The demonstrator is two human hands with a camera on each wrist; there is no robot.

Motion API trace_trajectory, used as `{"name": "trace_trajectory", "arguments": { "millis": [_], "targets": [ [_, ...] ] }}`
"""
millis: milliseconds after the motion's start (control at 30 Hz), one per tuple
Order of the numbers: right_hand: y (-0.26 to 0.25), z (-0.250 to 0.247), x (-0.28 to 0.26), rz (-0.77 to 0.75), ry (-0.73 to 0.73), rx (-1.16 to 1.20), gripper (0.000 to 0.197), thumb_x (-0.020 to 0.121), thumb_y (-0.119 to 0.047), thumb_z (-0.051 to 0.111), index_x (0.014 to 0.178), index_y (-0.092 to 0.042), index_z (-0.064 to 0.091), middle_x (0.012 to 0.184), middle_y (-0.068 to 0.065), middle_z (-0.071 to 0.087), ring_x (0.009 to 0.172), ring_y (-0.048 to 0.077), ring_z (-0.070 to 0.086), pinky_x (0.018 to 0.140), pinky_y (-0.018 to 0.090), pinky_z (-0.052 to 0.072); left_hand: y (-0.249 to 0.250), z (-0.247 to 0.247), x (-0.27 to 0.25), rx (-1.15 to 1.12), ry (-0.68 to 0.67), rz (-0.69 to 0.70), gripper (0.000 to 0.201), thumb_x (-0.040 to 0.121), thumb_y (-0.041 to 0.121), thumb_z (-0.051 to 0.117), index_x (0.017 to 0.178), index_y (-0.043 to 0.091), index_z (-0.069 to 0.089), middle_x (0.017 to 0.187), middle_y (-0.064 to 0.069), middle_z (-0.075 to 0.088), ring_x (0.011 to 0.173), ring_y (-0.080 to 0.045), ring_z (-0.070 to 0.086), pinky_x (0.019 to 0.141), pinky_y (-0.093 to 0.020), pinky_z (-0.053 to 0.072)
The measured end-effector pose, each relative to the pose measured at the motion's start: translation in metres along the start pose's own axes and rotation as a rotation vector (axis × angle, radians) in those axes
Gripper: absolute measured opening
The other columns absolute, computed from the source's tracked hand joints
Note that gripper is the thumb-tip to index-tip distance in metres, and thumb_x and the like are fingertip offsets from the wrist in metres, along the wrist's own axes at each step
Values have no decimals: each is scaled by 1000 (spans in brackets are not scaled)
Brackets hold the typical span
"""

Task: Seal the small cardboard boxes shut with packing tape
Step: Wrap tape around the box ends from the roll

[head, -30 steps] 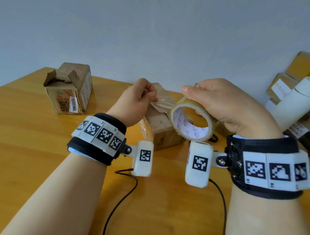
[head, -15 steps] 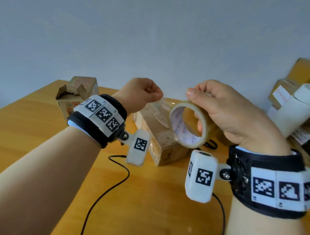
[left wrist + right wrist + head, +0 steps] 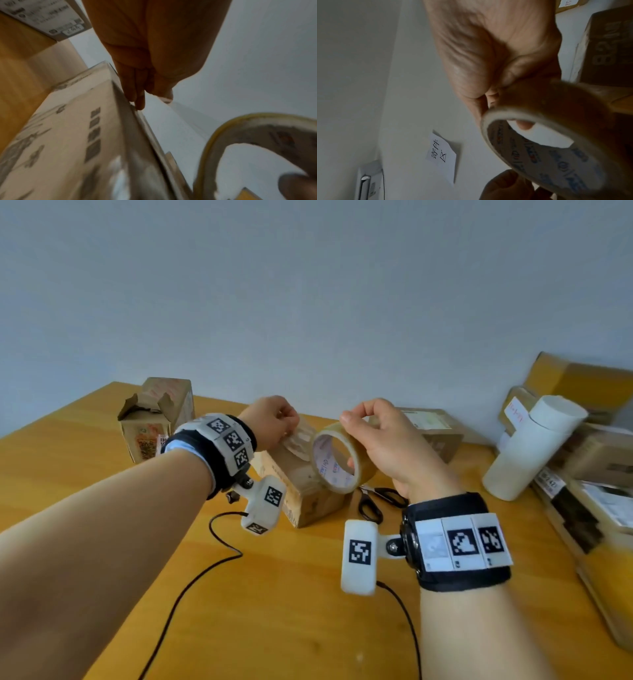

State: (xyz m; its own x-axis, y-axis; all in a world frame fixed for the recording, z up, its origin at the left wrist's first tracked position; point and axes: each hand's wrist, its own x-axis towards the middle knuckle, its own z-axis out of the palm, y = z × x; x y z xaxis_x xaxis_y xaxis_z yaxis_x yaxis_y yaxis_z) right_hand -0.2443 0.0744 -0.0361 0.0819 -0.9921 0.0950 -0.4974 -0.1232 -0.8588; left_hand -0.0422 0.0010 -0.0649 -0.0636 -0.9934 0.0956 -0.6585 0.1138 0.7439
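**Tape end out over the box, roll held up beside it**

I'm looking down at the small cardboard box in the middle of the wooden table, and everything hangs off that box. My right hand has the packing tape roll lifted just above the box's right end, fingers curled over the outer rim and thumb tucked into the core, so I reckon the roll can turn as tape pays out. My left hand is closed in a pinch on the free tape end, thumb against fingertips, right over the box's top. The wrist view shows those fingers down at the box's upper edge, though blur stops me saying whether they touch it. The clear strip runs short and taut between pinch and roll, which to my eye is set up for laying it along the top seam.

Beyond the box's left end stands an open-flapped box, not yet sealed. Just right of the box lie black scissors, handy for the cut. Further right: a white cylinder and stacked parcels.
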Motion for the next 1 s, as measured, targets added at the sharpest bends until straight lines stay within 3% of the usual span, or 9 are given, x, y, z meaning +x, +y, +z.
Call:
{"name": "trace_trajectory", "arguments": {
  "millis": [67, 100, 233, 367, 433, 500, 600, 733, 1000],
  "targets": [
    [0, 1, -1, -8, -25, -26, 24, 100, -54, 56, 108, -32, 57, 102, 0, 72, 92, 19, 71, 85, 41, 58, 3, -10, 3, -12, -4, -7, 7, 95, 21, 64, 89, 20, 64, 89, 2, 67, 84, -17, 63, 79, -32, 52],
    [-1, 0, -2, -13, -32, -46, 24, 100, -54, 54, 108, -31, 57, 102, -1, 71, 94, 18, 69, 84, 39, 57, 6, -15, 4, 23, -9, -4, 7, 95, 22, 65, 89, 19, 65, 86, 4, 64, 80, -14, 59, 76, -29, 48],
    [-6, -5, -6, -17, -17, -198, 21, 101, -51, 55, 104, -31, 56, 97, -3, 70, 83, 15, 68, 66, 29, 49, 17, -26, 8, 99, 21, -37, 10, 96, 22, 63, 93, 12, 66, 84, 3, 60, 80, -14, 54, 75, -28, 41],
    [-6, -11, -11, 28, -28, -275, 26, 101, -51, 55, 101, -26, 56, 94, 1, 70, 80, 18, 67, 67, 31, 49, 24, -23, 10, 152, -13, -66, 14, 94, 21, 65, 96, 9, 71, 97, -2, 67, 87, -16, 58, 80, -32, 46],
    [-5, -11, -12, 66, -81, -340, 29, 102, -50, 53, 98, -21, 57, 90, 1, 68, 75, 18, 62, 67, 32, 46, 25, -15, 11, 194, -30, -83, 14, 93, 19, 65, 93, 6, 71, 91, -3, 65, 85, -18, 57, 81, -33, 47],
    [-2, -10, -13, 115, -150, -410, 33, 103, -45, 53, 88, -16, 56, 78, 0, 59, 68, 18, 53, 65, 33, 43, 24, -9, 11, 229, -34, -110, 14, 92, 18, 65, 87, 6, 68, 81, -2, 60, 81, -19, 55, 78, -34, 48],
    [6, -8, -13, 161, -194, -450, 36, 103, -44, 53, 77, -19, 51, 67, -3, 47, 62, 16, 45, 60, 31, 37, 23, -9, 13, 250, -42, -122, 19, 92, 20, 65, 97, 2, 72, 89, -6, 64, 85, -20, 58, 85, -38, 52],
    [5, -7, -8, 167, -198, -451, 34, 103, -43, 53, 78, -19, 54, 67, -2, 48, 62, 17, 46, 63, 33, 40, 27, -12, 17, 235, -15, -122, 20, 92, 20, 67, 102, 3, 73, 107, -10, 70, 104, -26, 64, 92, -39, 52],
    [1, 0, -6, 164, -232, -479, 33, 105, -38, 48, 83, -15, 57, 78, 6, 52, 68, 21, 49, 63, 34, 41, 17, -9, 21, 253, -3, -158, 17, 89, 19, 70, 98, 5, 74, 104, -10, 72, 101, -25, 66, 89, -39, 54]
  ]
}}
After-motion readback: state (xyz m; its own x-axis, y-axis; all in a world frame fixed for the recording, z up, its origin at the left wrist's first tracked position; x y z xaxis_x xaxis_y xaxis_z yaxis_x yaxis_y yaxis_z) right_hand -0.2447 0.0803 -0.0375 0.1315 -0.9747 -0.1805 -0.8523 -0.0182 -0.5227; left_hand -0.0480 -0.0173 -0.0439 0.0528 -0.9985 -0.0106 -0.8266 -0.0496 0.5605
